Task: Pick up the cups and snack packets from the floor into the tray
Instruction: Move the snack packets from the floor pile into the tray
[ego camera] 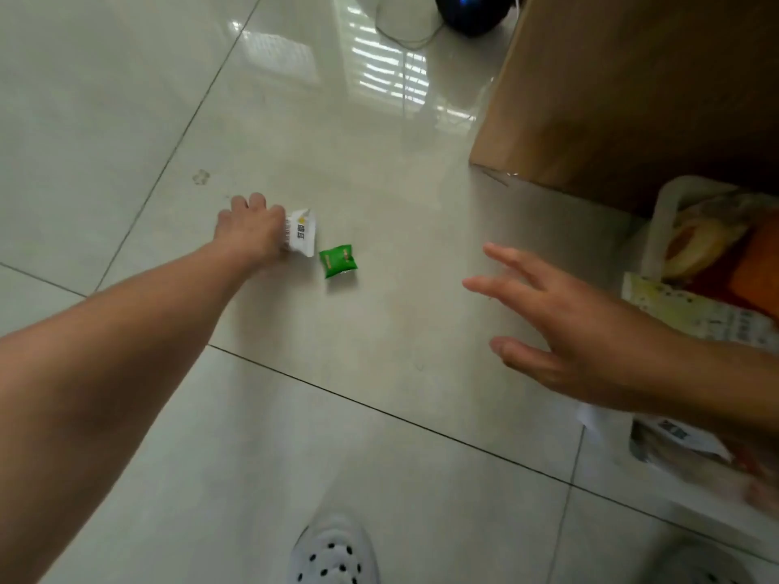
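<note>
My left hand reaches far out over the tiled floor and grips a small white snack packet. Just right of it a small green snack packet lies flat on the floor, untouched. My right hand hovers above the floor at the right with its fingers spread and straight, holding nothing. At the right edge stands the white tray, holding several snack packets in white, yellow and orange wrappers. No cup shows in this view.
A large cardboard box stands at the upper right, close behind the tray. A dark round device with white cables lies at the top. My foot in a white perforated shoe is at the bottom middle.
</note>
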